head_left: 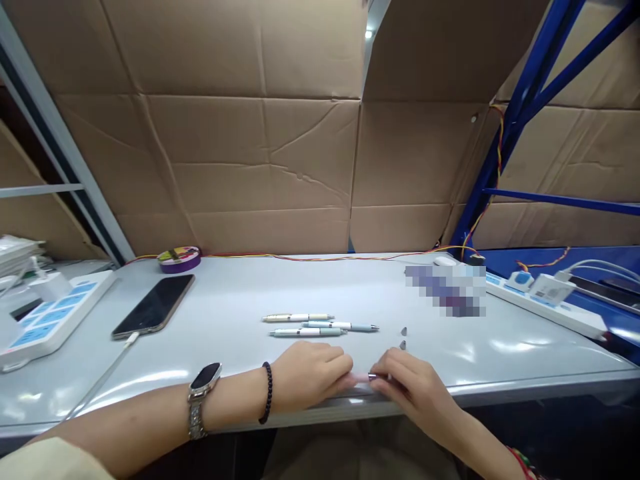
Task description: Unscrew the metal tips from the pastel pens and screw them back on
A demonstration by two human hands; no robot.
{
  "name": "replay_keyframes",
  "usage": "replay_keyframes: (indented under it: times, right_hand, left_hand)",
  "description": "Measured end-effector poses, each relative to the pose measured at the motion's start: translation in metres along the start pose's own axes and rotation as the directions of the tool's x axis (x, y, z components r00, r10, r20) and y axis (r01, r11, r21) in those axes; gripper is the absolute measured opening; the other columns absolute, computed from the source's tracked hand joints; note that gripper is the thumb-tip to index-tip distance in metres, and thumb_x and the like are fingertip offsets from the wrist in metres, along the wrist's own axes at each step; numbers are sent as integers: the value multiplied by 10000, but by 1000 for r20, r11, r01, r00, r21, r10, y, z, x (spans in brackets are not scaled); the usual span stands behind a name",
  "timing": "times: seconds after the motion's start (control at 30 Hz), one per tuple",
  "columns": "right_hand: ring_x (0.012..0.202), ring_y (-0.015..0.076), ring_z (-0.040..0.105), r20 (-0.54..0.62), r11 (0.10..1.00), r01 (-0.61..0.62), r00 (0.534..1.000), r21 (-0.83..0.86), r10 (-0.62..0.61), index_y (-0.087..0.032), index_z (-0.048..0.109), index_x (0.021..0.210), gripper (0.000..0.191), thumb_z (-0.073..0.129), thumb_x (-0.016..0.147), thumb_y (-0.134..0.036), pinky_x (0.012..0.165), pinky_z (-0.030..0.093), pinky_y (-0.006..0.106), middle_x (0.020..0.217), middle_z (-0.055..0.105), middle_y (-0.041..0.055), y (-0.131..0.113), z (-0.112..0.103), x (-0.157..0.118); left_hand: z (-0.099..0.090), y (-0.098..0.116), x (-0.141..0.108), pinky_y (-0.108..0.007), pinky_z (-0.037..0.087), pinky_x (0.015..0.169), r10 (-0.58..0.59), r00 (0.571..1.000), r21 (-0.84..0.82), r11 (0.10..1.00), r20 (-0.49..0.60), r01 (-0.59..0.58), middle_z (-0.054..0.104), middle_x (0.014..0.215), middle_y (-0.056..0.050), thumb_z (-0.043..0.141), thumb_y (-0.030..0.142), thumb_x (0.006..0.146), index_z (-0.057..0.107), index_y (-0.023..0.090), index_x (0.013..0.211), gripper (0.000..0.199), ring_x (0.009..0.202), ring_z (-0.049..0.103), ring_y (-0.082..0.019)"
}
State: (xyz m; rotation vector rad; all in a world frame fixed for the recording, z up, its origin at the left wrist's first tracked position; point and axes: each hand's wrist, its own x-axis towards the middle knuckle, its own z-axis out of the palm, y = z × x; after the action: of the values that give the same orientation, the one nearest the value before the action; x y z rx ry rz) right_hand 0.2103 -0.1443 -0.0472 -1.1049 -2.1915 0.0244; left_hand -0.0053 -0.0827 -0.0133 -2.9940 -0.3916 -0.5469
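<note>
At the table's near edge both my hands meet on a pale pink pen (361, 378). My left hand (310, 373) is closed around the pen's barrel; the wrist wears a watch and a dark bead bracelet. My right hand (413, 385) pinches the pen's metal end. Just beyond the hands lie three pens: a cream one (298, 318), a light blue one (340, 326) and a pale green one (307, 332). Two small grey cone-shaped pen tips (403, 338) rest on the table to the right of them.
A black phone (154, 305) on a charging cable lies at the left, with a white power strip (50, 317) beyond it. A purple tape roll (179, 259) sits at the back. Another power strip (545, 303) runs along the right. Cardboard sheets wall the back of the grey table (240, 360).
</note>
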Motion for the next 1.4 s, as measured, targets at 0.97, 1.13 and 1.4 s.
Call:
replay_keyframes:
  times: [0.97, 1.13, 1.4]
  right_hand:
    - [729, 164, 584, 5, 991, -129, 992, -37, 130, -204, 551, 900, 107, 446, 907, -223, 639, 475, 275, 817, 605, 45, 0, 3, 2]
    - [731, 165, 578, 40, 985, -168, 985, -46, 169, -203, 546, 896, 110, 441, 908, -232, 642, 475, 289, 825, 594, 40, -2, 2, 4]
    - [721, 155, 573, -36, 994, -107, 994, -7, 107, -202, 546, 941, 111, 439, 913, -212, 624, 466, 273, 813, 594, 36, 0, 3, 0]
  left_hand:
    - [2, -6, 2, -257, 280, 498, -109, 990, 112, 989, 86, 99, 560, 702, -18, 331, 363, 966, 454, 175, 752, 310, 609, 512, -163]
    - [3, -6, 1, -267, 292, 494, -105, 992, 126, 987, 71, 96, 549, 705, -26, 310, 372, 969, 463, 175, 755, 328, 612, 510, -170]
    - [1, -6, 1, -269, 359, 565, -118, 991, 52, 992, 67, 114, 580, 775, -25, 320, 301, 960, 486, 180, 908, 212, 681, 536, -173]
